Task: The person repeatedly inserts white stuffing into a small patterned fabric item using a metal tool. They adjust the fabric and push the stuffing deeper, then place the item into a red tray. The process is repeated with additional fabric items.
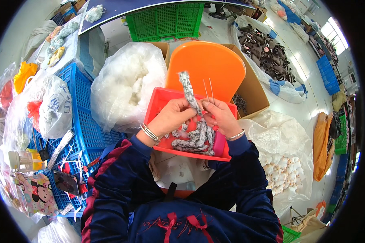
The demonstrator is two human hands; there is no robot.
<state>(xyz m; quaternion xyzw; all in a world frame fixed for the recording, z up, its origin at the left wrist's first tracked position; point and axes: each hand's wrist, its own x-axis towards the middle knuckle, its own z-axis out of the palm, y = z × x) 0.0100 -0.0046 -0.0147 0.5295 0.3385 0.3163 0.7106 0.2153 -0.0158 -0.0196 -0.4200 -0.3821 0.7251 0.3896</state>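
Above a red plastic bin [162, 95], my left hand [175, 116] is closed on a grey-and-white plush strip [185, 86], whose upper end sticks up past the fingers. My right hand [222, 115] pinches close beside it, its fingertips at the strip's lower part. Two thin metal prongs [211, 88] rise from the right hand's grip; where they join is hidden by the fingers. Inside the bin lie several similar plush strips [194, 141] and a pink object [219, 143] at the right wall.
Behind the bin stands an orange chair back [207, 65] in front of a cardboard box [253, 95]. A plastic bag of white stuffing [129, 81] is at left, beside blue crates [79, 109] with scissors [80, 164]. At right are bags of white pieces [284, 172] and dark plush pieces [263, 50].
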